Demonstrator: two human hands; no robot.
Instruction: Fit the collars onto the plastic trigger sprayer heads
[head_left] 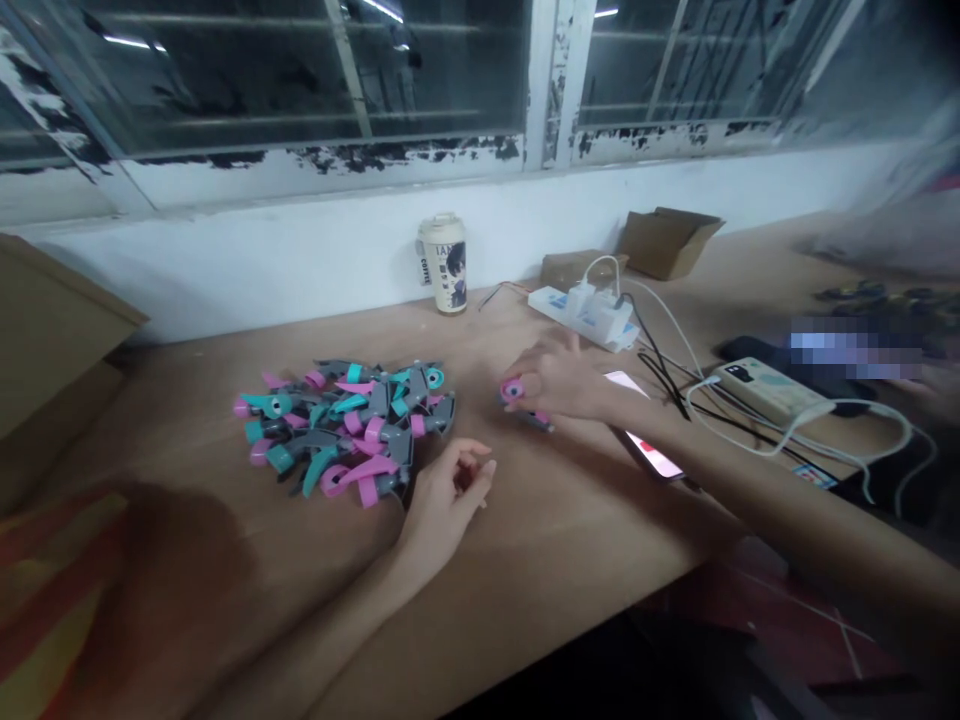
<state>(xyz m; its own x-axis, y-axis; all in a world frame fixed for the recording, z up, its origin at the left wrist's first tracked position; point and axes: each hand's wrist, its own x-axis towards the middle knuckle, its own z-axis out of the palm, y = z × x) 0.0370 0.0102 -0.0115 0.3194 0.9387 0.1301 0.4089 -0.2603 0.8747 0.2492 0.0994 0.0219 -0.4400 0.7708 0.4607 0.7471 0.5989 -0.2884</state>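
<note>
My right hand (559, 378) is closed on a small pink and grey plastic piece with a round ring end (512, 390), low over the table. Its fingers partly cover the piece, and its exact kind does not show. Nearer the front, my left hand (442, 495) has loosely curled fingers with a gap to the thumb, and nothing shows between them. Just left of it lies a heap of similar pink, teal and grey plastic pieces (360, 420) with caps, levers and ring ends.
A printed coffee cup (448, 265) stands by the wall. Behind my right hand is a power strip (585, 315) with plugs and cables. A lit phone (656, 455) lies under my right forearm; a power bank (776, 388) is farther right. Cardboard boxes (667, 243) sit at the back.
</note>
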